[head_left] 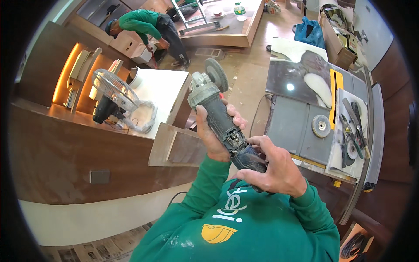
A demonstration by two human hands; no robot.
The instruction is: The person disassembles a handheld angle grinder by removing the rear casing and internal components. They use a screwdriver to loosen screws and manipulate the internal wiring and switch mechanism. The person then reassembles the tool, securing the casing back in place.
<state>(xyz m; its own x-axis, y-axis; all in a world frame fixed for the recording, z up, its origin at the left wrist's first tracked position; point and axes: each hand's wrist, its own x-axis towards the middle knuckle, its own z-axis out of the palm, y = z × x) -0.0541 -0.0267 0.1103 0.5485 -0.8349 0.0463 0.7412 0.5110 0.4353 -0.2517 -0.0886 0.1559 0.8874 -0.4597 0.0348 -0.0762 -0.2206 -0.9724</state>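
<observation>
Head view: left hand (216, 146) is wrapping the body of a dark angle grinder (221, 118), thumb and fingers on opposite sides. Right hand (281, 168) is curling half-closed about the rear end, thumb and fingers gripping it. Grinder is being held up before the chest, left of the grey tabletop's (288, 126) left edge; a spare disc (321, 126) is lying nearer that tabletop's near edge. Step in hand, seemingly: seeing to the rear housing. Next move is probably calling for a steady left hold and careful right fingers. Inner parts are showing through a gap; pale dust is coating the gear head; mounted disc (217, 75) is facing away from the chest.
</observation>
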